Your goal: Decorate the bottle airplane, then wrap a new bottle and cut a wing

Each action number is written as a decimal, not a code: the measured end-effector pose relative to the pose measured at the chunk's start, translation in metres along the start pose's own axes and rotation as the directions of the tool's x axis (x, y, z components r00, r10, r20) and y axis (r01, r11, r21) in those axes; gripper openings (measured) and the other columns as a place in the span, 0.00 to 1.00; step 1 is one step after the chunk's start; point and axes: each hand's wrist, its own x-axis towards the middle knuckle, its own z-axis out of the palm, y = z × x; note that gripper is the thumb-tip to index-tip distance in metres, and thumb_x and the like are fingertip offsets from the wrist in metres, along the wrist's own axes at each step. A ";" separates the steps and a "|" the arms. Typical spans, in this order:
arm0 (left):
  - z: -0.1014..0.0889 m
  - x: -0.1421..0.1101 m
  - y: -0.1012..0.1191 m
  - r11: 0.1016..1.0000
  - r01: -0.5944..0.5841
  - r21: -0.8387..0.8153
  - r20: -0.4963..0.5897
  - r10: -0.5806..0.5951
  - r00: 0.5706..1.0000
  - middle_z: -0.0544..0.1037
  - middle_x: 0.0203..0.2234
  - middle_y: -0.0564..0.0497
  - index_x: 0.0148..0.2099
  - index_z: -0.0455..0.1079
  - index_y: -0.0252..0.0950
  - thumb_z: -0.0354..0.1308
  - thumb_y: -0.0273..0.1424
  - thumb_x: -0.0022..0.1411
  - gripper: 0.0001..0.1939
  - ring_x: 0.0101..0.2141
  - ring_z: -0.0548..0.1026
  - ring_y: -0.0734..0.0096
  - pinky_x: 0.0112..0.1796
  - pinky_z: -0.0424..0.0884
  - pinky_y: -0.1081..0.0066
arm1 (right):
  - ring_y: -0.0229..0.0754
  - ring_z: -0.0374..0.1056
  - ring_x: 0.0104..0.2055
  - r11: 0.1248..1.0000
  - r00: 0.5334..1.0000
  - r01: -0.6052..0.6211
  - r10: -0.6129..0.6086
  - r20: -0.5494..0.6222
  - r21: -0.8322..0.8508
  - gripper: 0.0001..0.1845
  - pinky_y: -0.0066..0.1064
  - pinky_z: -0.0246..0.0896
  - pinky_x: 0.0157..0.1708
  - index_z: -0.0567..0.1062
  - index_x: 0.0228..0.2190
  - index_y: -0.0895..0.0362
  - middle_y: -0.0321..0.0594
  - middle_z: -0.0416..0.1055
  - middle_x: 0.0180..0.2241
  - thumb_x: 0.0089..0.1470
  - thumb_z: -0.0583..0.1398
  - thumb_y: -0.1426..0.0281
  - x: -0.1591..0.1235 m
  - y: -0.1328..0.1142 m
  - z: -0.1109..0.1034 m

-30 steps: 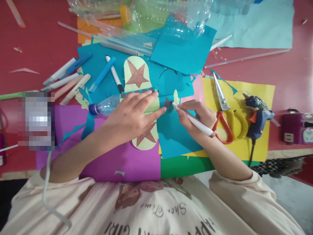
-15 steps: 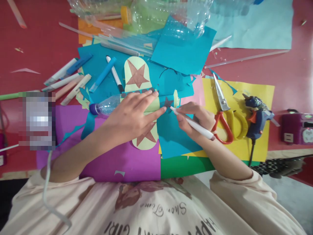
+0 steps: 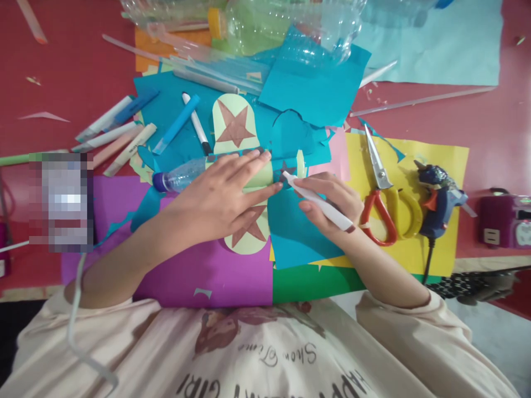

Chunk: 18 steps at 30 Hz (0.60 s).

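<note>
A clear plastic bottle (image 3: pixel 186 176) with a purple cap lies on its side, wrapped in pale green and blue paper. My left hand (image 3: pixel 226 196) is draped over its middle, fingers spread across it and the thumb on the near side. Rounded pale green pieces with brown stars stick out on the far side (image 3: pixel 235 124) and near side (image 3: pixel 254 235). Between the fingers of my right hand (image 3: pixel 336 202) is a white marker (image 3: pixel 317 203) with a brown end. Its tip is at a small dark star (image 3: pixel 284 170) on the blue band at the bottle's right end.
Scissors (image 3: pixel 379 215) and a blue glue gun (image 3: pixel 440 204) lie on yellow paper at right. Several markers (image 3: pixel 120 145) are at left, near a blurred-out phone-like device (image 3: pixel 66 202). Large clear bottles (image 3: pixel 257 33) and blue paper sheets (image 3: pixel 315 83) are at the back. Purple paper (image 3: pixel 207 276) lies in front.
The marker's tip has shifted slightly up and left on the small star, and my right hand has tilted a little with it. My left hand keeps its place on the bottle.
</note>
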 end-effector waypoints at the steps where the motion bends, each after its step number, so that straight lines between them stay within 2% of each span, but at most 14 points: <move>1: 0.000 0.000 0.000 1.000 0.000 0.003 0.001 -0.001 1.000 0.57 0.63 0.40 0.62 0.61 0.42 0.51 0.34 0.68 0.21 0.63 0.56 0.50 0.59 0.58 0.50 | 0.38 0.73 0.33 1.000 1.000 -0.007 0.008 0.010 -0.009 0.12 0.30 0.70 0.32 0.75 0.42 0.56 0.42 0.77 0.33 0.57 0.59 0.67 -0.001 -0.001 0.000; 6: 0.001 -0.001 -0.001 0.999 -0.033 0.038 -0.035 0.034 0.999 0.58 0.62 0.37 0.62 0.61 0.40 0.50 0.35 0.69 0.21 0.63 0.57 0.48 0.57 0.61 0.49 | 0.37 0.74 0.34 0.997 0.999 -0.019 0.022 0.034 -0.070 0.12 0.29 0.71 0.34 0.75 0.43 0.56 0.40 0.78 0.35 0.55 0.60 0.70 -0.002 -0.003 -0.001; 11: 0.001 -0.001 -0.001 1.000 -0.019 0.000 -0.016 0.019 1.000 0.58 0.63 0.40 0.63 0.60 0.40 0.50 0.35 0.69 0.22 0.64 0.56 0.48 0.58 0.59 0.49 | 0.37 0.74 0.33 0.996 0.999 -0.006 0.009 0.033 -0.092 0.12 0.28 0.71 0.33 0.75 0.43 0.56 0.40 0.78 0.34 0.55 0.60 0.72 -0.001 -0.003 -0.001; 18: 0.001 0.000 0.000 0.999 -0.020 0.040 -0.008 0.021 1.000 0.58 0.62 0.39 0.63 0.59 0.41 0.49 0.36 0.69 0.22 0.63 0.56 0.48 0.58 0.60 0.49 | 0.38 0.74 0.33 0.997 0.998 0.000 0.005 0.055 -0.082 0.13 0.29 0.72 0.33 0.75 0.43 0.56 0.42 0.79 0.34 0.55 0.60 0.73 0.001 -0.005 -0.001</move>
